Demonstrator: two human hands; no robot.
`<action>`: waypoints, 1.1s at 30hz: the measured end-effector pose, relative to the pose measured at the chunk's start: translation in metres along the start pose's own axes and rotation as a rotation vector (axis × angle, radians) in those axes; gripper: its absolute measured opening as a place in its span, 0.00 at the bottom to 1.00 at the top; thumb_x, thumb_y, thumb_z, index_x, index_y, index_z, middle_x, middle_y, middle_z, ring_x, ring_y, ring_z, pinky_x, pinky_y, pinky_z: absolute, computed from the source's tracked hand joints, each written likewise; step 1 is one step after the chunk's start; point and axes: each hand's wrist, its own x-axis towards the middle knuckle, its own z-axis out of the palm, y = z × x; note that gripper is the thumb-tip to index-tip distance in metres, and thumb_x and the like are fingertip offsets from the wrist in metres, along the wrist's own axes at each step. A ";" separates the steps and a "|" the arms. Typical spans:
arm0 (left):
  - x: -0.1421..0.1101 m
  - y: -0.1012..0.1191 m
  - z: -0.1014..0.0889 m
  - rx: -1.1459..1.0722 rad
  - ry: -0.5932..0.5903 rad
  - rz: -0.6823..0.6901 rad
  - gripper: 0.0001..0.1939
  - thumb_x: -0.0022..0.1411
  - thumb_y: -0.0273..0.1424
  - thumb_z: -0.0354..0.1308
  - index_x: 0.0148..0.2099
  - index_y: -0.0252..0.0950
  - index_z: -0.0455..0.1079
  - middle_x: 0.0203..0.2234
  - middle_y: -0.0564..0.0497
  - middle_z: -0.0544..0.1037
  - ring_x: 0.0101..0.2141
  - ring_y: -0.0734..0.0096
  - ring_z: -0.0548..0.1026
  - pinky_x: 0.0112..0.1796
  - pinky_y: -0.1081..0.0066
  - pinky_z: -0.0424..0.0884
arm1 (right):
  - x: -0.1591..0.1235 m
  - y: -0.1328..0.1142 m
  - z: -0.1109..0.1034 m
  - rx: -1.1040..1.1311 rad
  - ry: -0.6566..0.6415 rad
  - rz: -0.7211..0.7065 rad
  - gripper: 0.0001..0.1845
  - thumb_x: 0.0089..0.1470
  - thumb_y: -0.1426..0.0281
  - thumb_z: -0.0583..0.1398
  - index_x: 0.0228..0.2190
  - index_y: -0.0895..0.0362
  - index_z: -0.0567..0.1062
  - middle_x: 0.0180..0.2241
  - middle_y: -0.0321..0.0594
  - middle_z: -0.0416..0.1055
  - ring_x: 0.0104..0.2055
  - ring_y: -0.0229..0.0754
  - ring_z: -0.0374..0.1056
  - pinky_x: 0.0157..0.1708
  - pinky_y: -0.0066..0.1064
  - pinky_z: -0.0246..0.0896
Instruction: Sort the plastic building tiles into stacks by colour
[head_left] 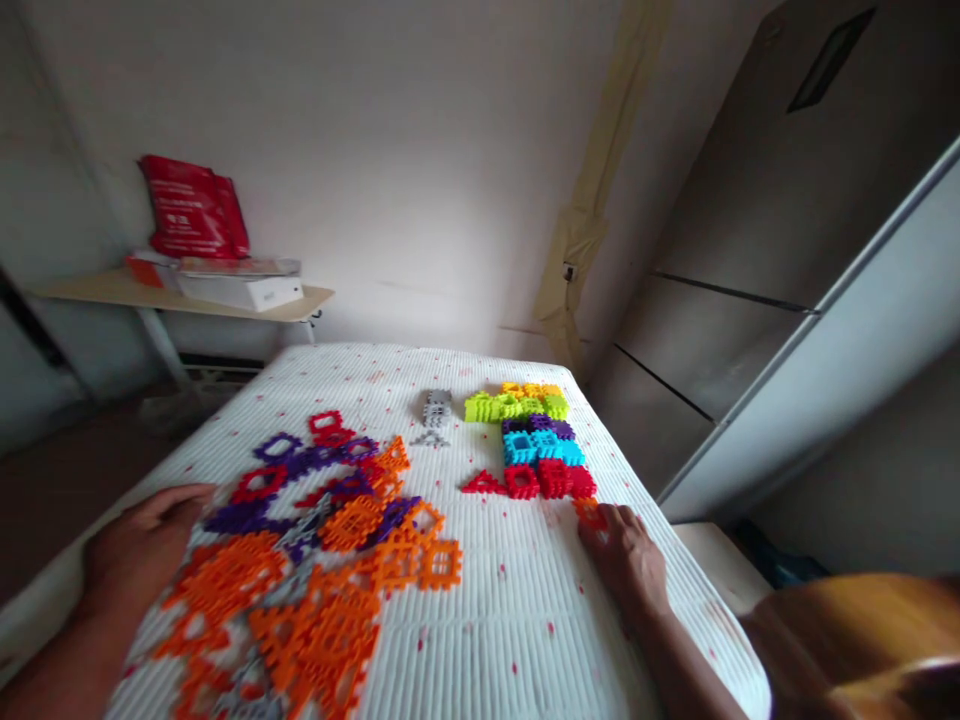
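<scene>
My right hand (pixel 628 560) is closed on an orange square building piece (pixel 589 513) at the right side of the table, just below the red stacks. My left hand (pixel 146 545) rests at the left edge of a loose pile, fingers stretched out and nothing visible in them. That pile holds many orange pieces (pixel 349 620), with purple pieces (pixel 240 518), red pieces (pixel 259 484) and grey pieces (pixel 300 530) mixed in. Sorted by colour, red stacks (pixel 553 478), blue stacks (pixel 544 448), purple stacks (pixel 555 427), green stacks (pixel 517 406) and yellow stacks (pixel 534 389) stand at the right.
A grey stack (pixel 436 408) stands left of the green one. White quilted cloth with red marks covers the table (pixel 480 620). Behind to the left, a small desk (pixel 97 288) bears a red bag (pixel 191 210) and a white box (pixel 240 290). A grey fridge (pixel 720 260) rises at the right.
</scene>
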 end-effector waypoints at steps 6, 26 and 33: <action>0.001 -0.004 -0.003 -0.062 -0.057 -0.010 0.12 0.47 0.37 0.52 0.31 0.38 0.73 0.26 0.53 0.79 0.31 0.62 0.75 0.36 0.67 0.70 | -0.002 0.011 0.012 0.031 0.056 0.012 0.21 0.58 0.55 0.49 0.44 0.54 0.71 0.45 0.45 0.68 0.43 0.47 0.69 0.27 0.31 0.61; -0.005 0.011 -0.008 0.039 -0.216 -0.028 0.17 0.53 0.40 0.52 0.40 0.36 0.73 0.33 0.49 0.79 0.32 0.66 0.74 0.33 0.73 0.66 | -0.002 -0.026 0.002 0.283 0.381 -0.517 0.13 0.61 0.69 0.50 0.32 0.58 0.73 0.30 0.42 0.71 0.29 0.38 0.69 0.29 0.26 0.62; -0.006 0.013 -0.010 0.064 -0.244 -0.021 0.18 0.55 0.41 0.51 0.40 0.36 0.73 0.34 0.48 0.79 0.33 0.65 0.75 0.33 0.72 0.66 | 0.014 -0.123 -0.017 0.561 0.292 -0.682 0.10 0.59 0.73 0.51 0.32 0.58 0.73 0.29 0.42 0.70 0.30 0.38 0.68 0.29 0.26 0.62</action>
